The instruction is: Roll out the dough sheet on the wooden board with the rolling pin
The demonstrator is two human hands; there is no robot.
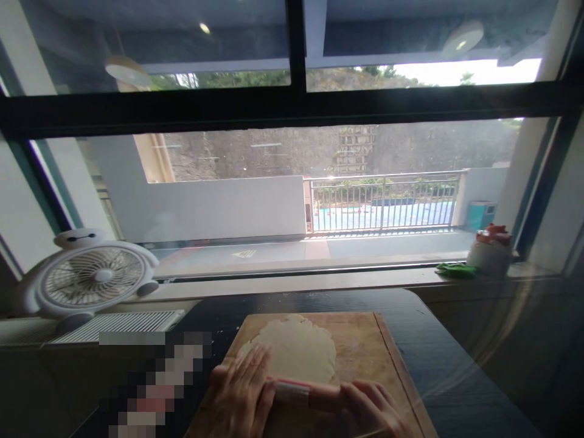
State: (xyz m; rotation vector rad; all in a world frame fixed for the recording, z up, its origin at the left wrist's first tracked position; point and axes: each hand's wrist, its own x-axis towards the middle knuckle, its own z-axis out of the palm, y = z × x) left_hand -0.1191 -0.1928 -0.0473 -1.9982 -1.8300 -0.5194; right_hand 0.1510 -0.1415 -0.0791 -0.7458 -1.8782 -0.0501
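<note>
In the head view, a rolling pin (328, 397) lies crosswise over the near part of the wooden cutting board (360, 353), its long axis running left to right. The flattened dough sheet (298, 350) lies on the board's far part, just beyond the pin. The left hand (241, 392) is nearer the dough: its straight fingers, held close together, overlap its near-left edge. The right hand (374, 407) curls its fingers over the pin's right end.

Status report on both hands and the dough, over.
Left hand and right hand at the rolling pin. Dough flat on wooden board, edge uneven. Left hand hiding part of that edge.
</note>
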